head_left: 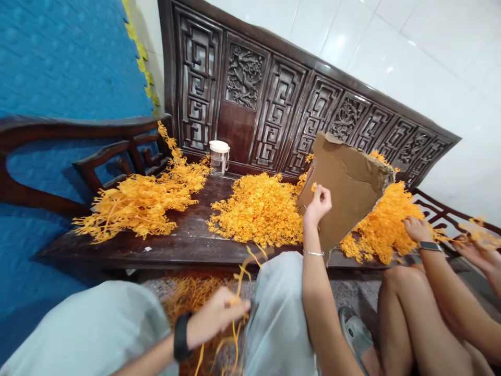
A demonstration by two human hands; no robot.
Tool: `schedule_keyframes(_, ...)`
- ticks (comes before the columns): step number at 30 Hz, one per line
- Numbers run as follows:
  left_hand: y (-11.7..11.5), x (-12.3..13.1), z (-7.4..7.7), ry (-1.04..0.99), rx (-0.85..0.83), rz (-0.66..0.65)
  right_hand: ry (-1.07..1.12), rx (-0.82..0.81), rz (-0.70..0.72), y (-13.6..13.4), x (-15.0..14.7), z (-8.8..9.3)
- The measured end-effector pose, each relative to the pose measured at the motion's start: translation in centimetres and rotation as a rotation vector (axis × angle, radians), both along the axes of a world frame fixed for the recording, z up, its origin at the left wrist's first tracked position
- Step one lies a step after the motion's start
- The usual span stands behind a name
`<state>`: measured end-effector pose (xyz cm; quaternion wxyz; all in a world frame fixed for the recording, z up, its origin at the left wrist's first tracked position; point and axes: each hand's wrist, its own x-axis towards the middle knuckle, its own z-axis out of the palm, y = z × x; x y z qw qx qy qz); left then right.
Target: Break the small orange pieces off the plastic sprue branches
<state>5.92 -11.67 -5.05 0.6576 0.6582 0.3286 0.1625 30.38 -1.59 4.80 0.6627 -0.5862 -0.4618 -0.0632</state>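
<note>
My left hand [223, 312], with a black band on its wrist, is closed on a thin orange plastic stem [240, 277] between my knees. Strands of it hang below the fingers. My right hand [318, 204], wearing a thin bracelet, is raised in front of a sheet of brown cardboard [348, 183]. Its fingertips pinch a small orange piece [313, 186]. Left of that hand, a heap of orange frilly plastic pieces [260, 211] lies on the dark wooden bench [191, 230].
Orange branching sprigs [136, 203] are piled at the bench's left end, near a lidded clear cup [219, 156]. Another orange heap [387, 224] lies behind the cardboard. On the right, a co-worker's hands [418, 230] handle orange pieces. Orange scraps [191, 292] cover the floor below.
</note>
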Motion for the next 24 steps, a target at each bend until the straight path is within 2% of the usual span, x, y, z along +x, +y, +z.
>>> schedule_keyframes(2,-2.2,1.1,-2.1,0.031,-0.094,-0.088,-0.006,0.016,-0.009,0.2,1.6,-0.4)
schedule_keyframes(4,-3.3,2.1,-4.3,0.058,-0.172,-0.073,0.0,0.032,-0.015,0.4,2.0,-1.6)
schedule_keyframes(8,-2.8,2.1,-8.3,0.125,-0.338,0.106,-0.015,-0.034,0.119,1.1,1.3,-4.1)
schedule_keyframes(11,-1.6,0.9,-10.3,0.168,-0.412,0.209,-0.044,-0.14,0.198,1.4,1.4,-5.2)
schedule_keyframes(14,-0.8,0.4,-11.1,0.154,-0.444,0.246,-0.076,-0.191,0.209,1.7,1.8,-5.5)
schedule_keyframes(19,-1.0,0.9,-10.9,0.098,-0.49,0.238,-0.142,-0.206,0.223,2.4,1.6,-5.4)
schedule_keyframes(24,-1.5,0.7,-10.9,0.077,-0.53,0.235,-0.173,-0.218,0.173,2.7,1.6,-5.4)
